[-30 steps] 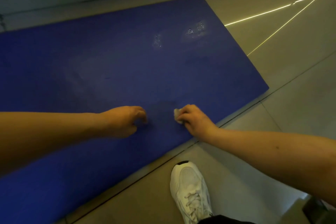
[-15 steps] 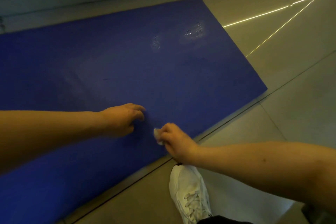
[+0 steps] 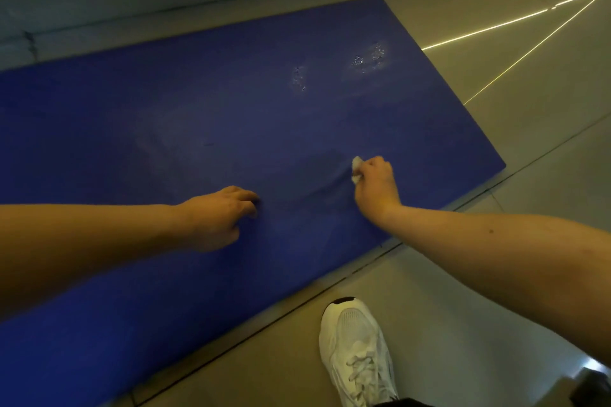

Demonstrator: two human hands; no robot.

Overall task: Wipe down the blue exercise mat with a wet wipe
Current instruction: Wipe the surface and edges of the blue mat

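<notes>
Right hand (image 3: 377,188) gripped crumpled white wet wipe (image 3: 356,168), fingers curled round it, wipe pressed onto blue exercise mat (image 3: 165,125) (only small bit of wipe peeked out at hand's left side). Left hand (image 3: 215,218) rested on mat left of right hand, apart from it, fingers loosely bent, tips touching mat, holding nothing. Beyond right hand, farther up mat, glistening wet patches (image 3: 367,59). Below right forearm, white sneaker (image 3: 357,353) stood on tiled floor (image 3: 496,291), just off mat's edge.

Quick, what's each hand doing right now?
Left hand: holds nothing, bent fingertips rest on the blue mat.
Right hand: grips the wet wipe against the mat.
</notes>
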